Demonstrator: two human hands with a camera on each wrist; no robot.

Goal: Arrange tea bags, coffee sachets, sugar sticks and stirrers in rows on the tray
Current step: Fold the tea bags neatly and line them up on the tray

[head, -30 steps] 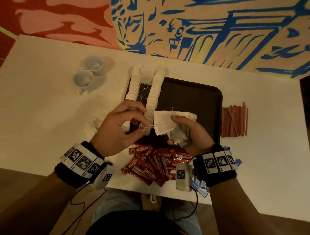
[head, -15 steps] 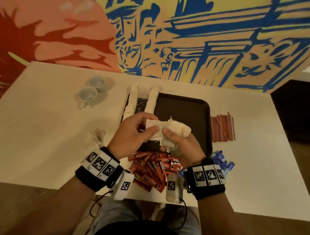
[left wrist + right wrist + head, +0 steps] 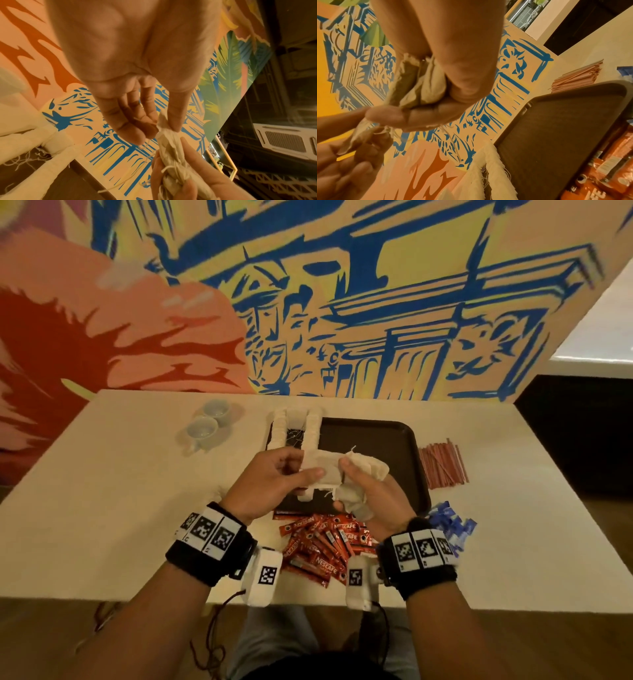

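While working above the near edge of the tray (image 3: 376,446) on the table (image 3: 120,508), filling only its left part so far: building two white rows of tea bags (image 3: 313,433) from the far rim toward the near one, and leaving the wide dark floor to the right unfilled. Judging the task as only partly through the first of its four kinds, with most of it to come.

Leaving the coffee sachets (image 3: 325,542) heaped on the table just in front of the tray, the stirrers (image 3: 443,467) bundled just beside its right rim, and the sugar sticks (image 3: 448,525) piled near the right wrist. Not yet sorting any of these three into rows.

Holding both hands close together above the tray. Clamping a clump of tea bags (image 3: 359,470) in the curled right hand (image 3: 373,498). Pinching a single tea bag (image 3: 322,470) at the edge of that clump between thumb and fingertips of the left hand (image 3: 270,481), probably pulling it free for the second row. Trailing thin strings between the two.

Hiding the near ends of both rows behind the hands, so not telling how far toward the near rim they reach. Burying the number of bags left in the clump inside the fist. Covering part of the sugar pile with the right wristband.
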